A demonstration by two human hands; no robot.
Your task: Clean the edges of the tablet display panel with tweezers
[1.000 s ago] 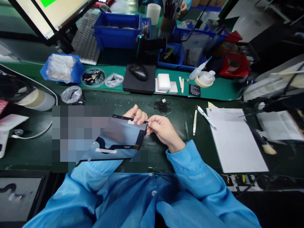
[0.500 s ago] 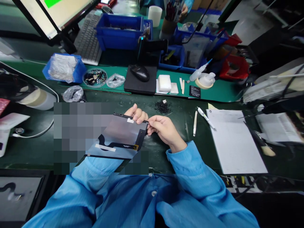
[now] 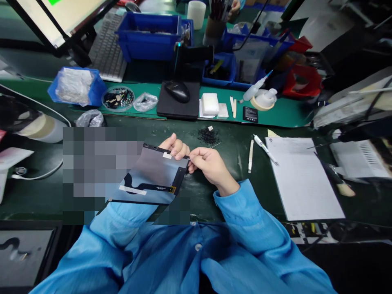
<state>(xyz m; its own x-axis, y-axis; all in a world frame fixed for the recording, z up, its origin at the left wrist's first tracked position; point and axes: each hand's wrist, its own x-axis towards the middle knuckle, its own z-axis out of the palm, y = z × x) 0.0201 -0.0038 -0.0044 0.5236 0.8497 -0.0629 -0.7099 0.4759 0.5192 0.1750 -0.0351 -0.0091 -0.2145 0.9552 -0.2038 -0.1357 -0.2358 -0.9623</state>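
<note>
"Item under inspection, and its location?"

"One screen panel (image 3: 153,169), held tilted above the desk (image 3: 234,163), in front of the person's chest. A white strip (image 3: 133,190) and a black flat cable (image 3: 153,187) lie across its near part. Its left portion is blurred and cannot be assessed."

"Condition of the hands?"

"Left hand (image 3: 177,148): behind the panel, fingers curled over the far edge, gripping it. Right hand (image 3: 211,165): thumb and forefinger pinched together at the far right corner; whether on the edge itself or a piece attached there, I cannot tell."

"Immediate surroundings?"

"Just beyond the hands, a heap of black bits (image 3: 207,135). To the right, a pale stick (image 3: 250,157), then a white pen (image 3: 265,149) touching a printed sheet (image 3: 306,183)."

"Further out?"

"A black mouse (image 3: 177,90) on a dark pad (image 3: 171,109); left of it, a round dish (image 3: 118,107) of small parts."
</note>
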